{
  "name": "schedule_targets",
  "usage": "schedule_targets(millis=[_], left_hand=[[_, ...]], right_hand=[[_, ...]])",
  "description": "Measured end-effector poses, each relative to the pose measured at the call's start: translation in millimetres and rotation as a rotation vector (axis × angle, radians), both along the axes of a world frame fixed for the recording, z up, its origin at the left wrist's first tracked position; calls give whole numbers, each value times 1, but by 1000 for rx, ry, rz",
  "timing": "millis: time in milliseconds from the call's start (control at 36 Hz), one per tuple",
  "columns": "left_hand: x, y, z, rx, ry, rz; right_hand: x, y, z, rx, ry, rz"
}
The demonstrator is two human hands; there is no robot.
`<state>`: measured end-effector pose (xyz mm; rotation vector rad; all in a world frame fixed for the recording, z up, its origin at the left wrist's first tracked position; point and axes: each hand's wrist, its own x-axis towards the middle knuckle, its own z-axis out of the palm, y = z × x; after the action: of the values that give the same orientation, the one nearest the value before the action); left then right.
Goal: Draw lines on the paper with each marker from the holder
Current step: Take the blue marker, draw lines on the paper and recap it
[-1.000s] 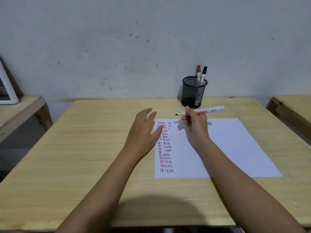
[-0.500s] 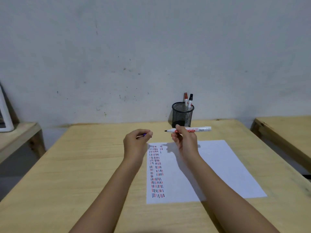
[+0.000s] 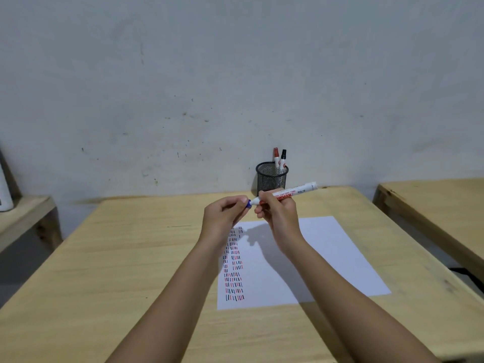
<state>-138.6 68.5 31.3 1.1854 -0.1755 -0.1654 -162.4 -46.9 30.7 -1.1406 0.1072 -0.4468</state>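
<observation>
My right hand point(image 3: 279, 213) grips a white marker point(image 3: 296, 192) that lies nearly level above the table, its tip pointing left. My left hand point(image 3: 224, 216) pinches a blue cap point(image 3: 248, 203) right at that tip; cap and tip touch. Below the hands lies a white sheet of paper point(image 3: 327, 255) with columns of short red, blue and black strokes point(image 3: 234, 268) along its left side. A black mesh holder point(image 3: 271, 178) stands at the back by the wall, with a red-capped marker point(image 3: 276, 155) and a black-capped marker point(image 3: 282, 157) upright inside.
The wooden table point(image 3: 125, 258) carries the paper and holder. Another wooden table point(image 3: 440, 203) stands to the right, with a gap between. A low wooden shelf point(image 3: 26, 216) with a white frame on it sits at the left. A grey wall rises behind.
My left hand lifted off the paper, closed on the blue cap and brought it to the marker tip. The marker's rear end rose slightly. The camera tilted up.
</observation>
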Motion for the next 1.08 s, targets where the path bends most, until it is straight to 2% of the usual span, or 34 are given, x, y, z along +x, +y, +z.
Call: schedule_targets(millis=[139,333,500,639,722,778,917,1028,1083], left_hand=[[-5,-2,4,63,-60,12],[-9,7,9,-11,7,-31],[-14,12,11,17,12,-34],[-13,19,18,35,-31,3],[-10,26,22,28,-45,35],[-9,30,24,13,-50,51],[-6,30,32,18,-91,92],[3,19,41,164,-171,130],[10,11,47,240,-229,134]], right_hand=[[-4,1,2,-2,-21,39],[-10,-1,-1,-152,-100,27],[-18,0,5,-186,-69,73],[-29,-6,10,-60,9,101],[-36,-18,12,77,0,87],[-42,-26,13,95,-14,85],[-49,-41,11,-151,12,135],[-44,-48,17,-594,102,103],[-38,-49,22,-756,127,86]])
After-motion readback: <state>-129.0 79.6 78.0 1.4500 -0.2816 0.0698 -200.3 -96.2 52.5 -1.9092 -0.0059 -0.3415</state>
